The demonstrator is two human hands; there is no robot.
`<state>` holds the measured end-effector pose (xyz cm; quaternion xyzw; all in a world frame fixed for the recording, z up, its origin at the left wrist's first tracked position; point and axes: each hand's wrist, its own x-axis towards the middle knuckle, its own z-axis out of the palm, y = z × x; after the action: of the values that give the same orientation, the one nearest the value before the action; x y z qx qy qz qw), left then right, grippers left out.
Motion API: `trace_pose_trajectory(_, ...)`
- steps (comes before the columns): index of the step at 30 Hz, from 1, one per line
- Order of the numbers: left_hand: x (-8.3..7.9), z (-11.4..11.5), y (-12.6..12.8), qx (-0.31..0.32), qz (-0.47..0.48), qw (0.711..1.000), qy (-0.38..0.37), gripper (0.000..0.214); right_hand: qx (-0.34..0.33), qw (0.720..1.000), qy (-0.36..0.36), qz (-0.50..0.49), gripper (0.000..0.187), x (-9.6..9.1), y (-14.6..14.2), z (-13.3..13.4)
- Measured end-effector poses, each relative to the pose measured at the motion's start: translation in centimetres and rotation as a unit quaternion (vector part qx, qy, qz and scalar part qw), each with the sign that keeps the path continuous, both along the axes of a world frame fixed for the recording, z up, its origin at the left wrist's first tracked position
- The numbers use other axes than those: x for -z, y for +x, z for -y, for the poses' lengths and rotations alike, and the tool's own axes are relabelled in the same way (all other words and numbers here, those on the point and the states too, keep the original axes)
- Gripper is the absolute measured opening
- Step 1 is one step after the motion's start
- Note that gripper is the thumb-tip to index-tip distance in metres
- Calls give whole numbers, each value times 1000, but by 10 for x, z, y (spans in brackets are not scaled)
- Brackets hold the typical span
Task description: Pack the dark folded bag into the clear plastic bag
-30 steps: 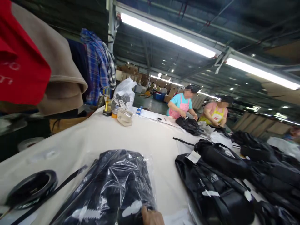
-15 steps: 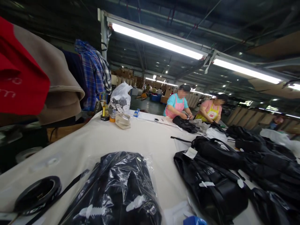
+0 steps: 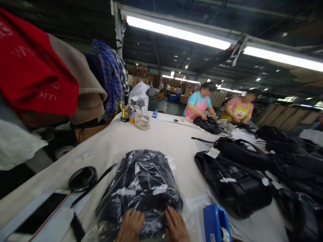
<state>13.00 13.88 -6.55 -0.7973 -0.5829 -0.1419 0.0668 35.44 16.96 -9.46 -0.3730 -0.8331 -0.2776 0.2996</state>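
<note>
In the head view, a black backpack point(image 3: 143, 174) lies in a clear plastic bag point(image 3: 174, 168) on the table in front of me. My left hand point(image 3: 131, 224) is at the bag's near edge, its fingers curled down on the plastic. To its right, my right hand point(image 3: 176, 224) rests on the bag with its fingers stretched forward. Two pale tags show through the plastic. Right of my right hand stands a blue tape dispenser point(image 3: 215, 222). Both hands are cut off by the lower picture edge.
A phone point(image 3: 41, 213), a roll of black tape point(image 3: 82, 178) and a black strap lie at left on the white table point(image 3: 121, 137). More black backpacks point(image 3: 234, 181) cover the right side. Two people point(image 3: 200, 104) handle black bags across the table. Clothes point(image 3: 108, 74) hang at left.
Both my hands have come into view on the bagged backpack. The view has shifted, showing the phone and more of the tape dispenser.
</note>
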Motion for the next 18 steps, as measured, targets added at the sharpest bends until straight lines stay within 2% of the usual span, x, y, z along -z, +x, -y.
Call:
trace_pose_trajectory(2,-15,1,-9,2,0,1000,-17,19,19,998,-66,13,48,-10,3,8)
trace_pose_trajectory(5,-26,1,-15,-4,-13,1000,-18,16,20,994,-109,8,50,-13,5,13)
trace_pose_trajectory(7,-29,5,-23,-6,-22,999,26,19,14,992,-121,6,49,-11,5,14)
trace_pose_trajectory(9,-29,11,-39,-13,-20,994,105,26,5,992,-128,5,45,-12,5,15)
trace_pose_trajectory(11,-27,17,-61,-49,-21,985,166,29,17,992,-123,-9,40,-16,7,16)
trace_pose_trajectory(13,-23,21,-83,-124,-25,980,154,36,65,991,-113,-43,38,-23,8,15)
trace_pose_trajectory(15,-19,23,-98,-190,-32,976,103,48,130,983,-102,-84,43,-31,7,10)
trace_pose_trajectory(16,-18,21,-101,-209,-35,974,84,50,154,979,-96,-95,45,-35,5,5)
trace_pose_trajectory(18,-20,14,-100,-206,-44,974,85,53,171,977,-88,-94,46,-45,-3,-10)
